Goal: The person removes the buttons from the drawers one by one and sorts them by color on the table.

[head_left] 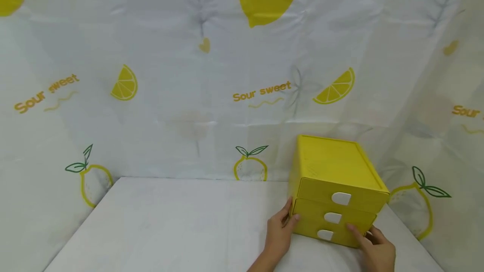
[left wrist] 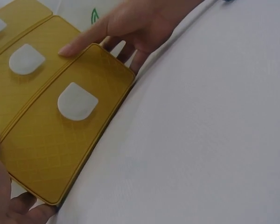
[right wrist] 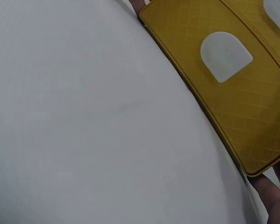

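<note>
Left hand and right hand, partly curled, are gripping opposite sides of a yellow drawer unit near the worktop's back right corner.

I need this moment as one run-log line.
object: yellow drawer box | left-hand grip: left side | right-hand grip: right side | drawers: three, closed | surface: white table

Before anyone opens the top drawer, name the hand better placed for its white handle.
Probably the right hand: its thumb rests on the yellow drawer unit, nearer the top handle; the left hand grips the left edge, farther away.
</note>
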A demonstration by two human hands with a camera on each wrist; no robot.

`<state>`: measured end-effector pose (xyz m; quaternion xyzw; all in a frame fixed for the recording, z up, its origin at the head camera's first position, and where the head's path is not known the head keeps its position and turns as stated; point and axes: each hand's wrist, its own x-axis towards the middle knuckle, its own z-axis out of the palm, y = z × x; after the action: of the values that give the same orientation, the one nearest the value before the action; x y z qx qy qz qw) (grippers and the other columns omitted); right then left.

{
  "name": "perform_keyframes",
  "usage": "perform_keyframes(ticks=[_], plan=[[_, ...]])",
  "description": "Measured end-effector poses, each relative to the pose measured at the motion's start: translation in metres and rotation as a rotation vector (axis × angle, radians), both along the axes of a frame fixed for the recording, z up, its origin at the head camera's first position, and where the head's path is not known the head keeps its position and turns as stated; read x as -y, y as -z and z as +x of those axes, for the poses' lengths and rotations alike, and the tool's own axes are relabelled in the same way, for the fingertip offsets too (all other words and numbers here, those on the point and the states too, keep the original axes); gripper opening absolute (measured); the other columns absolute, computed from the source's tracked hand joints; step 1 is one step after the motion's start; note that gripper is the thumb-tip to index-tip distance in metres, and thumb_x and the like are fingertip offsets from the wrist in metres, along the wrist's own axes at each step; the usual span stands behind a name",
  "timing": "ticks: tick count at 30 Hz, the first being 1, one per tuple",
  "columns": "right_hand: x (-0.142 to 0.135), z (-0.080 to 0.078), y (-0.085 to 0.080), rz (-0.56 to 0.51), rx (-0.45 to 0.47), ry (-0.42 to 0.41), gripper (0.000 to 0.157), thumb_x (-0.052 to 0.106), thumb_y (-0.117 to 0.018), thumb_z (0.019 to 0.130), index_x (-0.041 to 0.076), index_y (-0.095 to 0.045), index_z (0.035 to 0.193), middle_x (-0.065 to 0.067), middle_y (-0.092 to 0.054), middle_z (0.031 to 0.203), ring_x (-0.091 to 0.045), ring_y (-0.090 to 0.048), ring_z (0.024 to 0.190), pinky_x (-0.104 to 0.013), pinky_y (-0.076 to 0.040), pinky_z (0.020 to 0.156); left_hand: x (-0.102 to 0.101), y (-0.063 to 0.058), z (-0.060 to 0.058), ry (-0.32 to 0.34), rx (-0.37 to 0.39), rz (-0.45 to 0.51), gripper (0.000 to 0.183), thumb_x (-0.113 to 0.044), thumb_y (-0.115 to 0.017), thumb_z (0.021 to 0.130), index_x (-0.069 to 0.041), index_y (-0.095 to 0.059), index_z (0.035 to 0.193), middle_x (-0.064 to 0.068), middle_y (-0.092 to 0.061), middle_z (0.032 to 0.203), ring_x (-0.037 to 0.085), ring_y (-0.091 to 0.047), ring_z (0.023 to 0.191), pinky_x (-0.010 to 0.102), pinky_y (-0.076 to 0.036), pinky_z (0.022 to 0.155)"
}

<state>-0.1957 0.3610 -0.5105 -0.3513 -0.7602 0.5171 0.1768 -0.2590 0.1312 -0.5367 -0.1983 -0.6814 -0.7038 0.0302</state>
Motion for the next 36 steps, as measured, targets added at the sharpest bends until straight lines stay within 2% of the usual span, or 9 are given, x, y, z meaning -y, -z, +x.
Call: perform_keyframes(ticks=[4,9,12,15,19,22,25,29,36], plan=[[0.014,-0.004,0.004,0.002,-0.076,-0.021,0.082,0.056,-0.082,0.078,0.005,-0.062,0.138,0.039,-0.049,0.081,0.023,-0.043,0.067,-0.005,-0.044,0.057,0.015,0.000,-0.001,-0.018,-0.002,-0.019,0.063,-0.040,-0.060,0.100,-0.006,-0.043,0.151,0.005,-0.046,0.155,0.023,-0.045,0.143,0.026,-0.045,0.112],[0.032,-0.008,0.005,0.056,-0.114,-0.063,0.075,0.054,-0.082,0.079,0.004,-0.066,0.131,0.046,-0.042,0.078,0.023,-0.041,0.073,-0.001,-0.041,0.062,0.033,-0.001,-0.002,-0.052,0.008,-0.031,0.064,-0.041,-0.060,0.100,-0.007,-0.043,0.151,0.004,-0.045,0.156,0.022,-0.044,0.144,0.028,-0.045,0.113],[0.042,-0.012,0.003,0.079,-0.105,-0.092,0.071,0.055,-0.081,0.080,0.006,-0.067,0.131,0.042,-0.050,0.084,0.019,-0.045,0.079,-0.002,-0.041,0.066,0.044,-0.002,-0.003,-0.065,0.011,-0.035,0.064,-0.041,-0.059,0.100,-0.008,-0.042,0.152,0.005,-0.045,0.156,0.022,-0.044,0.145,0.029,-0.044,0.113],[0.054,-0.015,0.003,0.100,-0.121,-0.140,0.070,0.053,-0.078,0.085,0.005,-0.064,0.134,0.016,-0.071,0.109,-0.003,-0.062,0.100,-0.020,-0.054,0.088,0.057,-0.003,-0.003,-0.079,0.005,-0.038,0.063,-0.039,-0.059,0.100,-0.008,-0.042,0.152,0.004,-0.044,0.156,0.022,-0.044,0.144,0.029,-0.044,0.114],[0.070,-0.019,0.004,0.099,-0.149,-0.215,0.071,0.050,-0.073,0.090,0.001,-0.059,0.139,-0.022,-0.056,0.143,-0.040,-0.054,0.129,-0.049,-0.049,0.106,0.076,-0.003,-0.004,-0.101,-0.006,-0.043,0.062,-0.036,-0.062,0.100,-0.007,-0.044,0.151,0.001,-0.045,0.155,0.020,-0.046,0.142,0.028,-0.045,0.113],[0.079,-0.022,0.004,0.106,-0.165,-0.237,0.068,0.049,-0.075,0.089,0.003,-0.061,0.137,-0.019,-0.059,0.141,-0.031,-0.058,0.124,-0.020,-0.052,0.095,0.087,-0.002,-0.005,-0.117,-0.009,-0.052,0.061,-0.035,-0.063,0.099,-0.007,-0.045,0.150,-0.001,-0.046,0.154,0.018,-0.047,0.140,0.025,-0.045,0.112],[0.088,-0.026,0.004,0.123,-0.189,-0.231,0.061,0.046,-0.079,0.086,0.006,-0.068,0.131,-0.010,-0.066,0.130,-0.003,-0.060,0.104,0.001,-0.038,0.077,0.097,-0.001,-0.007,-0.134,-0.020,-0.068,0.060,-0.034,-0.063,0.100,-0.007,-0.046,0.150,0.001,-0.047,0.154,0.019,-0.048,0.139,0.023,-0.046,0.111],[0.099,-0.032,0.004,0.142,-0.220,-0.242,0.054,0.043,-0.082,0.084,0.009,-0.072,0.125,0.001,-0.069,0.118,0.013,-0.051,0.093,-0.004,-0.042,0.083,0.109,0.000,-0.009,-0.166,-0.019,-0.087,0.059,-0.035,-0.062,0.100,-0.008,-0.046,0.150,0.002,-0.047,0.154,0.021,-0.049,0.140,0.023,-0.046,0.111],[0.120,-0.040,0.006,0.151,-0.237,-0.281,0.051,0.042,-0.077,0.089,0.010,-0.070,0.128,-0.007,-0.069,0.124,-0.015,-0.058,0.114,-0.032,-0.049,0.099,0.128,-0.001,-0.011,-0.210,0.001,-0.093,0.060,-0.038,-0.064,0.098,-0.012,-0.047,0.150,-0.001,-0.048,0.154,0.019,-0.047,0.141,0.025,-0.045,0.112]])
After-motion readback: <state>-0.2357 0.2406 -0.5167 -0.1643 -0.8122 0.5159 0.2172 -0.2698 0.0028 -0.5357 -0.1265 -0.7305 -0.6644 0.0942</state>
